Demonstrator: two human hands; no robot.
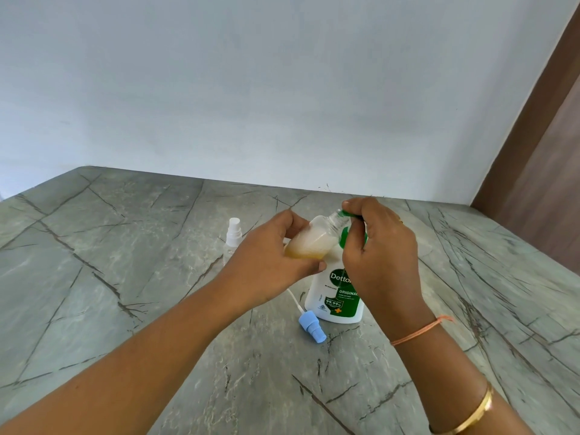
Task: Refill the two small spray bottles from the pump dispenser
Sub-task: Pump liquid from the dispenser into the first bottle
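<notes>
Seen from the head camera, the left hand grips a small spray bottle with its top off, fingers and thumb wrapped round its lower body. It is tilted, with its open neck up against the green spout of the pump dispenser, and amber liquid has pooled at its low end. The right hand is curled over the dispenser's green pump head, fingers closed on it. The dispenser stands upright on the grey stone table. Just in front of it lies a blue spray head with its white tube. The second spray bottle stands behind the left hand, white top on.
</notes>
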